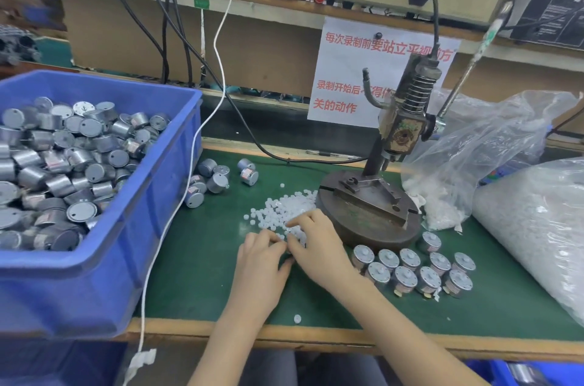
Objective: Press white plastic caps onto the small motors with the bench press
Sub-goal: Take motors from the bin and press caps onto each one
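1. Green matting [202,259] is covering the worktop, which is being crowded on the left by a blue bin [151,227] heaped with bare motors [63,158]. A few loose motors [208,180] are lying just beside it, probably tipped out to be within reach.
2. White plastic caps [284,205] are being kept in a loose pile touching the base of the bench press [369,211], seemingly so that picking and pressing are done close together. One stray cap [297,318] is lying near the front edge.
3. Capped motors [417,268] are being stood upright in rows in front of the press, apparently as finished work.
4. The left hand [262,256] and right hand [316,243] are being held together at the pile's near edge, fingers curled down among the caps.
5. What is being gripped, if anything, cannot be told, since the fingertips are being hidden by the knuckles. A motor may be concealed between the hands.
6. The red-lettered notice [347,69] is being partly blocked by the press column.
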`<control>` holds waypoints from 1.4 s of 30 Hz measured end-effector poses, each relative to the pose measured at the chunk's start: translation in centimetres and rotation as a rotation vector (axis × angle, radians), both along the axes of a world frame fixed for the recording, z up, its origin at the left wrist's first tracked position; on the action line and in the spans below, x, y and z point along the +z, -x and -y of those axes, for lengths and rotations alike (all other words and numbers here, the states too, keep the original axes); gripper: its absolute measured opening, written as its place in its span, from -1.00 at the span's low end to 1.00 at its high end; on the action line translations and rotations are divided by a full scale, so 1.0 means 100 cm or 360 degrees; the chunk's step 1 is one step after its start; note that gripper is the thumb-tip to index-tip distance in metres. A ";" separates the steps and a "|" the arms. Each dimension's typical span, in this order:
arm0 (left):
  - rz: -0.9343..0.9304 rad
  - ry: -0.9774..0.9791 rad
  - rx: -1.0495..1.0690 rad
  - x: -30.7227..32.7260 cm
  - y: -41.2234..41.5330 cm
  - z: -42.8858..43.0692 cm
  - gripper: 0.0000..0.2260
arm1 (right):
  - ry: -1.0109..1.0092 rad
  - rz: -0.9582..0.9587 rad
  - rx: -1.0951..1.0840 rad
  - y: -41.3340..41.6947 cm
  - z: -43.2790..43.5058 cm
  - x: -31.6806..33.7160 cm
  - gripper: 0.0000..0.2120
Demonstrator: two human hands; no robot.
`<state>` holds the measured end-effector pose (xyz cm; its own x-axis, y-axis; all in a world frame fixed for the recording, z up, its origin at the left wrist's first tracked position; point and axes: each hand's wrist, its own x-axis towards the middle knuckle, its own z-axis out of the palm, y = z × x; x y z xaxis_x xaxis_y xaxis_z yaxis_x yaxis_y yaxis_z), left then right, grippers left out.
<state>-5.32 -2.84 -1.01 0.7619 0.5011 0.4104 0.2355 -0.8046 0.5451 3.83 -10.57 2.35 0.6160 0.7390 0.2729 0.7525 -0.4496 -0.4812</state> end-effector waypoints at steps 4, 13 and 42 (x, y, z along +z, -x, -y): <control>-0.0029 0.0057 0.0018 0.002 0.000 0.000 -0.82 | -0.0008 0.0049 0.0113 -0.003 -0.047 0.015 -0.74; 0.0076 0.0481 -0.0113 0.011 0.002 -0.005 -0.71 | 0.0183 0.0276 0.0264 0.003 -0.142 0.017 -0.54; 0.0094 0.0187 -0.0025 -0.004 -0.005 -0.006 -0.90 | -0.0401 -0.0239 0.0085 0.008 0.001 -0.006 -0.69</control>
<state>-4.83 -2.26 -1.39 0.7462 0.5367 0.3939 0.1880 -0.7375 0.6487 3.02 -10.71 1.77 0.6254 0.6919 0.3606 0.6838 -0.2635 -0.6804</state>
